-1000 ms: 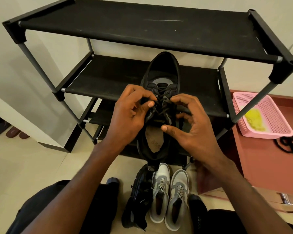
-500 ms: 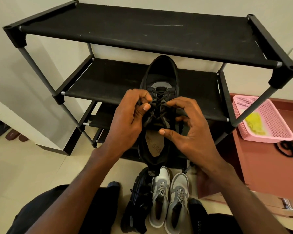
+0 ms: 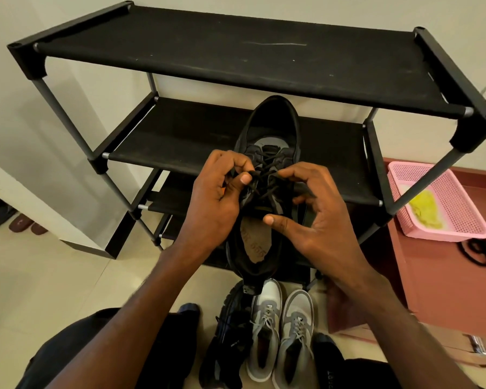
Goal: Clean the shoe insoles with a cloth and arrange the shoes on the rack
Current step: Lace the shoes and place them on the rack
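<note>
While both hands work the laces (image 3: 267, 178), we see the black shoe (image 3: 267, 153) held up in front of the rack (image 3: 236, 60), level with its middle shelf, toe pointing away. Left hand (image 3: 216, 203): grip closed, thumb and curled fingers pinching a lace. Right hand (image 3: 317, 217): fingers curled over the laces and the shoe's side, thumb pressed at the tongue; whether it actually pinches a lace, we can't tell. Tan insole (image 3: 254, 242) sits inside the shoe, visible through the opening. On the floor below: another black shoe (image 3: 230, 338) beside a grey pair (image 3: 281, 332). Pink basket (image 3: 443, 203) with a yellow cloth (image 3: 425, 211) stands right of the rack.
</note>
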